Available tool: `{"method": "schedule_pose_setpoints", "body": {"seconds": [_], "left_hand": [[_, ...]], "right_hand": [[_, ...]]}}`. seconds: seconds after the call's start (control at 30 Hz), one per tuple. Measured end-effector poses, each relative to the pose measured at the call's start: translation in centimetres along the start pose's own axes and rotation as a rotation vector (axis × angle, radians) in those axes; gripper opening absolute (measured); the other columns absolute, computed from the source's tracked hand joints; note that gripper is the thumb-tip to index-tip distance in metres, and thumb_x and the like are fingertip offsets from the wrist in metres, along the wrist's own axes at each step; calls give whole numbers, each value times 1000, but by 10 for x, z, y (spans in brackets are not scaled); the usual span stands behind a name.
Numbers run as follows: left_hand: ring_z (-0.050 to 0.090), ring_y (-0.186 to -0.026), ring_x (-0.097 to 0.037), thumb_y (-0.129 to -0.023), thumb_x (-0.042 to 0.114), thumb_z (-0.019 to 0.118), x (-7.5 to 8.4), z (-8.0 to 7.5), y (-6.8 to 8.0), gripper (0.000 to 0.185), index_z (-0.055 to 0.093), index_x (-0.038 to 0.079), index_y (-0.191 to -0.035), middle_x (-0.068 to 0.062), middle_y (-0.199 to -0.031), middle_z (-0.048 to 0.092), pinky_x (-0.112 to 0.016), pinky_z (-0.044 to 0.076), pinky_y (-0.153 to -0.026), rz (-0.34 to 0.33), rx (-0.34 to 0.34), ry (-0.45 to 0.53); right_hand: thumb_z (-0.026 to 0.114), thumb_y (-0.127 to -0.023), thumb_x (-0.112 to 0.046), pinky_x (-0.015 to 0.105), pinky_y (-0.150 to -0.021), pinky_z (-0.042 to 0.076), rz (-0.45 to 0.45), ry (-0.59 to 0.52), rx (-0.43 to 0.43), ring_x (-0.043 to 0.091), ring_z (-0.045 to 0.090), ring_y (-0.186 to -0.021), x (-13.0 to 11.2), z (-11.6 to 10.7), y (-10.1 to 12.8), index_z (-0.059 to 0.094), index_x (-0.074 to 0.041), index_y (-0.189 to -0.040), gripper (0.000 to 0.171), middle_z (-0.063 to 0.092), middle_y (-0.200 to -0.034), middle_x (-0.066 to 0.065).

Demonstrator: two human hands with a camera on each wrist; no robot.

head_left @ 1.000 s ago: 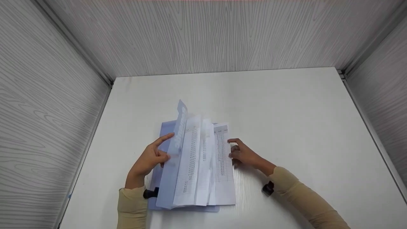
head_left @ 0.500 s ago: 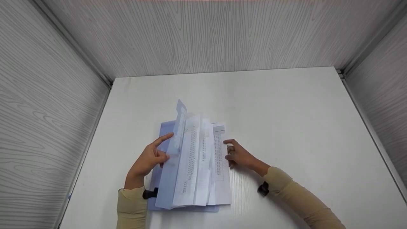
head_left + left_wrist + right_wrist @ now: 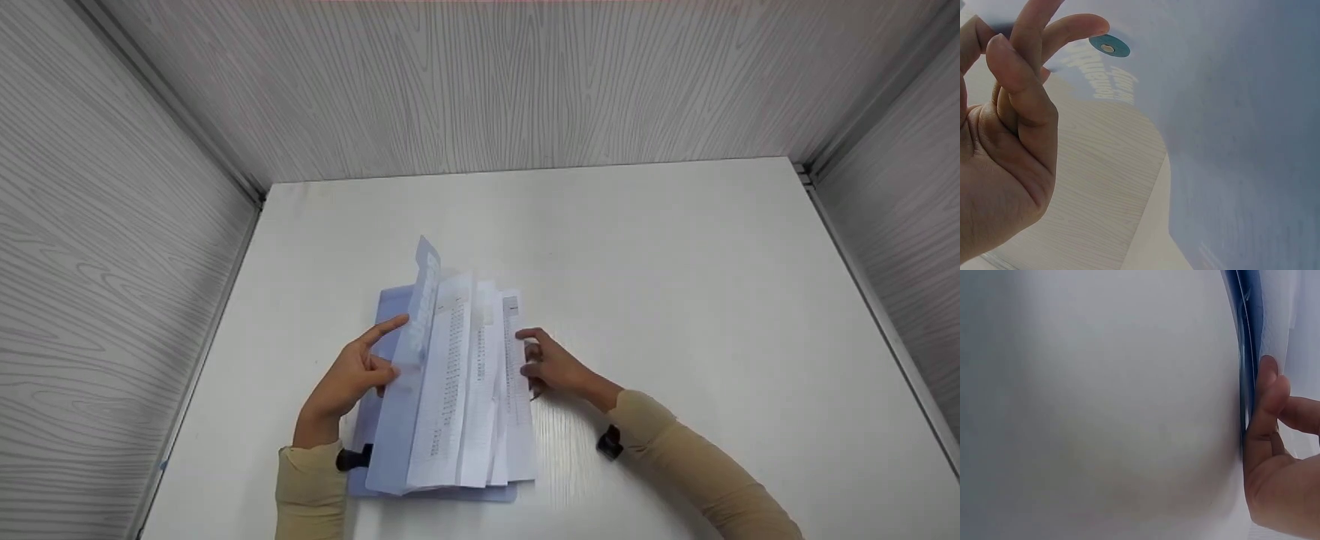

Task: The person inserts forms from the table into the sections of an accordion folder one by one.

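A pale blue translucent folder lies on the white table. Its cover stands raised. My left hand props that cover with straight fingertips, close to a round snap button on the cover; the left hand has its thumb folded in front. Several printed sheets fan upright inside the folder. My right hand pinches the right edge of those sheets. In the right wrist view the thumb of the right hand lies against the folder's dark blue edge.
Grey wood-grain walls close the table on the left, back and right. Bare white tabletop spreads to the right of the folder and behind it. Black wrist straps sit on both beige sleeves.
My right hand has slid left with the outermost sheets, closing the fan towards the raised cover. The left hand and the cover have stayed where they were.
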State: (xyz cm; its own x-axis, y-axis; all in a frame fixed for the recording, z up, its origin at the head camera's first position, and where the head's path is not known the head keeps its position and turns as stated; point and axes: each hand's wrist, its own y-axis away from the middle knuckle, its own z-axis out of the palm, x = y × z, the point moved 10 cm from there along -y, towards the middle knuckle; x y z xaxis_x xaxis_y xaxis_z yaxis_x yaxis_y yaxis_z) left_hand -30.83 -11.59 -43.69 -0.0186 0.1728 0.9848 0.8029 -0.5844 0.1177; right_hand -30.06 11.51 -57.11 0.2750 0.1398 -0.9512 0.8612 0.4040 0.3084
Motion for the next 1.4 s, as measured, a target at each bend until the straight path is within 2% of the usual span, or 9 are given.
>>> {"method": "schedule_pose_setpoints", "body": {"seconds": [0.2, 0.27, 0.43, 0.5, 0.73, 0.93, 1.17, 1.4], "left_hand": [[24, -45, -31, -81, -11, 54, 2, 2, 1, 75, 27, 0, -150, 10, -48, 38, -26, 42, -48, 9, -2, 3], [25, -44, -29, -81, -10, 55, 2, 2, 1, 74, 28, -1, -150, 9, -48, 38, -25, 42, -49, 10, -2, 3], [35, -43, -8, -82, -10, 56, 2, 2, 1, 74, 27, -2, -149, 5, -48, 38, -20, 42, -50, 18, -4, 9], [36, -43, -6, -82, -9, 56, 2, 1, 1, 74, 27, -3, -149, 3, -48, 37, -19, 42, -50, 21, -4, 16], [28, -42, -20, -82, -9, 57, 3, 0, 1, 73, 28, -2, -149, 1, -48, 37, -19, 42, -50, 12, 5, 5], [31, -43, -10, -82, -9, 56, 3, 0, 1, 75, 27, -2, -150, 9, -48, 38, -22, 41, -50, 11, 2, -7], [29, -43, -13, -82, -9, 57, 2, 1, 1, 74, 28, -1, -150, 8, -48, 37, -26, 41, -50, 11, -2, -17], [29, -43, -12, -82, -10, 57, -1, 0, 0, 75, 28, 1, -150, 10, -48, 39, -26, 42, -50, -5, 6, -23]], "right_hand": [[53, -89, 6, 26, -50, 47, 12, -11, 16, 15, 56, -61, 0, 6, -3, 29, -3, -143, 60, 55, -97, 14], [54, -89, 6, 26, -49, 47, 21, -7, 22, 15, 56, -61, 0, 8, -3, 30, -4, -143, 60, 56, -98, 14], [54, -88, 6, 26, -50, 48, 35, -4, 35, 15, 58, -63, 1, 11, -5, 30, -6, -143, 61, 58, -103, 17], [54, -88, 7, 26, -50, 48, 34, -9, 37, 15, 59, -64, 1, 12, -5, 30, -5, -143, 61, 58, -104, 18], [55, -88, 6, 25, -50, 49, 40, -20, 63, 13, 58, -60, 1, 12, -4, 30, -6, -143, 62, 58, -99, 14], [56, -88, 5, 27, -51, 50, 43, -39, 58, 13, 59, -59, 3, 16, -4, 29, -5, -143, 62, 60, -99, 13], [56, -86, 7, 28, -50, 51, 49, -61, 58, 14, 56, -55, 3, 22, -4, 31, -5, -140, 61, 53, -91, 9], [58, -87, 5, 30, -52, 52, 40, -40, 48, 16, 60, -60, 1, 20, -2, 31, -4, -141, 61, 57, -99, 14]]}}
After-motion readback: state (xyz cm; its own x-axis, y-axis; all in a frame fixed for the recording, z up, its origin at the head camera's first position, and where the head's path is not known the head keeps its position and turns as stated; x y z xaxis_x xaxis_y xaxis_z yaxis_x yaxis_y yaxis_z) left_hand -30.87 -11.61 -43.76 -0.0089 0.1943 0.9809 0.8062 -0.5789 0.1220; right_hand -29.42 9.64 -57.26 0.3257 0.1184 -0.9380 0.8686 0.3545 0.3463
